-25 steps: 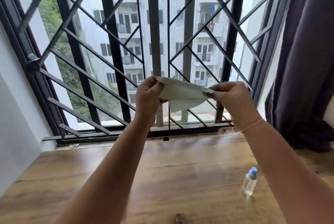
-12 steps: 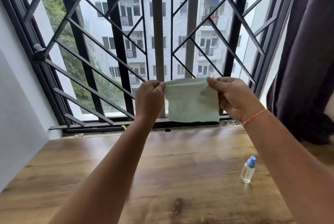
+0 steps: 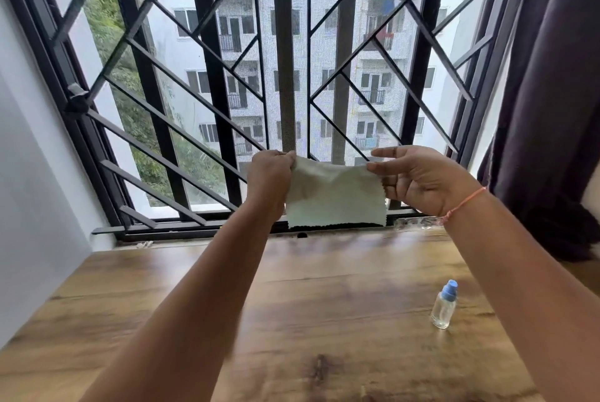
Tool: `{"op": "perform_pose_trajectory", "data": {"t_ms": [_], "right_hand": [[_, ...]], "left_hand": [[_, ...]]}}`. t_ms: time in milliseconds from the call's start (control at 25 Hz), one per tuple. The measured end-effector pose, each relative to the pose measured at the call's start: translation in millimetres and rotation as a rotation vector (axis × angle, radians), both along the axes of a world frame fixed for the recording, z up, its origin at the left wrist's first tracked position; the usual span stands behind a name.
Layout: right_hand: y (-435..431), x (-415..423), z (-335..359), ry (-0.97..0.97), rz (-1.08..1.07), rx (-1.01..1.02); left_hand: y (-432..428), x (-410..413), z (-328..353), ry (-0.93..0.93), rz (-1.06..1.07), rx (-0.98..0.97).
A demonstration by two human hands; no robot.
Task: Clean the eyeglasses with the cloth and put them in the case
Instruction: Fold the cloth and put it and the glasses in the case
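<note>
Cloth (image 3: 334,197): pale green, thin, roughly rectangular fabric with zigzag-cut edges. It is held up in the air between both hands, in front of the window and above the far edge of the tabletop (image 3: 324,297), touching neither. It hangs flat from its two upper corners, and its top edge sags a little between them.

Left hand (image 3: 271,179): seen from the back, fingers curled in tight. Grip pressed together on the cloth's upper left corner, which runs into the bunched fingertips.

Right hand (image 3: 422,181): palm towards the camera, grip much looser. The thumb tip sits on the upper right corner and holds it up. The finger backing it is hidden behind the fabric. The forefinger is stretched out straight above the corner, apart from the cloth. The remaining fingers are loosely bent and clear of it. A thin orange thread bracelet (image 3: 464,203) circles that wrist.

Surroundings: wood-grain brown tabletop, both forearms reaching out over it. A small clear plastic bottle with a blue cap (image 3: 443,307) stands upright on the right side of it, just beside the right forearm and well apart from the cloth. Black metal window grille (image 3: 207,77) of crossed bars behind, with pale apartment blocks and green foliage beyond. Dark purple curtain (image 3: 552,93) hangs at the right. Plain white wall (image 3: 32,190) at the left.
</note>
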State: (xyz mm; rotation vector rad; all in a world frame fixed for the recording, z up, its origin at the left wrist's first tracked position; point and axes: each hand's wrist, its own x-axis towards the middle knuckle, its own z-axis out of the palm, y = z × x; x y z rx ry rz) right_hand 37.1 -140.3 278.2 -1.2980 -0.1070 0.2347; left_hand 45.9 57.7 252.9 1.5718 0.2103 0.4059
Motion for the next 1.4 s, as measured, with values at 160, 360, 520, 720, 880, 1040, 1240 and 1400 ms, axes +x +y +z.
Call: {"op": "perform_pose_trajectory", "data": {"t_ms": [160,360,520,720,880,1040,1240,1400], "right_hand": [[-0.5,-4.8,1.0,-0.027,-0.063,-0.04],[-7.0,-5.2,-0.7,-0.076,-0.11,-0.098],[-8.5,-5.4,-3.7,-0.138,-0.152,-0.141],[-10.2,-1.4,-5.2,-0.167,-0.203,-0.209],[-10.8,-1.8,-3.5,-0.219,-0.231,-0.228],[-14.7,1.7,-4.9,-0.32,-0.337,-0.344],[-18.8,5.0,-9.2,-0.479,-0.453,-0.577],[-16.7,-3.9,-5.9,-0.582,-0.482,-0.649]], "left_hand": [[7.1,-10.7,7.6,0.123,-0.11,-0.219],[17.7,-24.4,17.2,0.169,-0.311,-0.282],[18.8,-22.8,12.0,0.107,-0.265,-0.113],[16.6,-19.1,9.6,-0.012,-0.135,0.083],[11.4,-20.1,11.9,-0.066,-0.077,0.171],[6.6,-22.1,17.1,-0.101,-0.074,0.115],[1.7,-27.3,18.7,-0.156,-0.042,0.169],[-0.7,-28.2,18.6,-0.19,-0.006,0.218]]}}
